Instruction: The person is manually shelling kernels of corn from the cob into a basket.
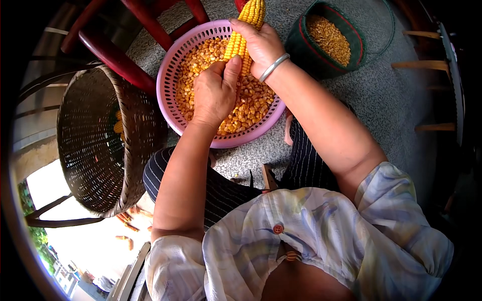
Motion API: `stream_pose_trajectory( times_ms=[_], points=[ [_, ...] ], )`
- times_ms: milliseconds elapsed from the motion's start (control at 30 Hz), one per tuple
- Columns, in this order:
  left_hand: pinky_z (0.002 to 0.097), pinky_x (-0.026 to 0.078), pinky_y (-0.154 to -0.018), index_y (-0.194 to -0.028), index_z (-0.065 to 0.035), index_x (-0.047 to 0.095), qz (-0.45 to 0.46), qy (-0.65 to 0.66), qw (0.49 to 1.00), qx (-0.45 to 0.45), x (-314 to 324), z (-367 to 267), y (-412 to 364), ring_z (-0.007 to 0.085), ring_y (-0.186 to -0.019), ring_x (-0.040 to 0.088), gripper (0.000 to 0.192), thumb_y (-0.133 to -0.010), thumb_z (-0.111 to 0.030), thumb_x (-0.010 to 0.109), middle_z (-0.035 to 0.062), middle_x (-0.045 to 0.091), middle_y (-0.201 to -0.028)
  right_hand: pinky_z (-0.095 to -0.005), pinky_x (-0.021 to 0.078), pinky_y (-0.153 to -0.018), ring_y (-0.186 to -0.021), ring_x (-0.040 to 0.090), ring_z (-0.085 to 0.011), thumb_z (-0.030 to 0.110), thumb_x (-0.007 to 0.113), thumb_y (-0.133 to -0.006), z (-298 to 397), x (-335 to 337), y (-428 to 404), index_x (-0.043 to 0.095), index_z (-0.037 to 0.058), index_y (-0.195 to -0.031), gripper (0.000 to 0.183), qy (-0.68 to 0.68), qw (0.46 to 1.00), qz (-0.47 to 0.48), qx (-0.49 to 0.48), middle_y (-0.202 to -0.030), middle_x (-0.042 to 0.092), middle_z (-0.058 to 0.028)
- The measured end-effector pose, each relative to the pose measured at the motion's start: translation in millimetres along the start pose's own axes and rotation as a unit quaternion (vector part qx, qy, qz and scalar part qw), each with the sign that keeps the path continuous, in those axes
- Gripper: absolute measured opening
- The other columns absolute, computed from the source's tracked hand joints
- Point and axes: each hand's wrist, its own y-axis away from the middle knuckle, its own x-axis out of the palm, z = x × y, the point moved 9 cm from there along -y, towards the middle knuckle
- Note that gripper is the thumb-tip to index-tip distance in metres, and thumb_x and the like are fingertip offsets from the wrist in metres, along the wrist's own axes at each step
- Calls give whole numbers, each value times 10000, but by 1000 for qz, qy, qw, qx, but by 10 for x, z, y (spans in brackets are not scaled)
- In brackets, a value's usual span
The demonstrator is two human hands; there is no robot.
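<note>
A yellow ear of corn (pixel 237 43) slants over a pink plastic colander basket (pixel 164 101), with its tip pointing away from me. My right hand (pixel 266 47) wraps around the ear's middle from the right, and a metal bangle circles that wrist. Lower down, my left hand (pixel 215 92) grips the near end, thumb pressed against the kernel rows and fingers curled. Its fingers hide part of that end. Loose corn kernels (pixel 246 113) fill much of the colander beneath both hands.
Left of the colander, a large woven basket (pixel 90 146) lies tipped, with some corn (pixel 119 126) inside. Red wooden furniture legs (pixel 113 56) stand behind it. A green woven basket (pixel 297 49) at upper right holds small yellow pieces (pixel 329 41). Cobs (pixel 126 240) lie on the bright ground.
</note>
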Motion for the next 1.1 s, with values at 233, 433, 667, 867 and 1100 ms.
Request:
stream_pose_trajectory(
  times_ms=[233,433,667,867,1100],
  points=[
    [373,442,-640,-811,40,615,-18,64,997,-44,-65,141,-41,275,-634,591,464,-897,-383,445,176,586,-637,-274,488,-624,-701,575,-114,184,660,-780,-4,-24,-5,569,62,-881,182,8,1000,8,7,-789,587,-8],
    [332,448,-572,-735,37,590,13,100,989,-109,52,262,-54,206,-548,567,545,-793,-505,577,118,566,-572,-273,485,-661,-765,566,-118,183,649,-793,37,81,76,533,53,-948,234,52,998,2,-22,-847,572,-22],
    [292,421,-503,-675,35,579,9,185,981,-63,89,313,-90,126,-506,505,495,-793,-444,618,75,544,-543,-269,487,-644,-740,565,-114,189,631,-806,16,95,51,563,52,-930,197,-7,999,29,14,-825,572,-14],
    [244,423,-498,-797,53,601,46,380,913,-143,167,270,4,95,-524,508,420,-837,-364,591,46,585,-648,-280,490,-642,-714,576,-135,189,635,-796,19,39,11,578,44,-959,226,-29,998,35,40,-815,583,-33],
    [238,449,-574,-940,76,599,0,308,942,-132,45,398,-16,97,-588,538,373,-878,-281,510,82,606,-749,-280,495,-648,-707,593,-152,194,635,-793,20,27,-19,567,47,-947,223,-34,999,21,36,-803,594,-39]
  ],
)
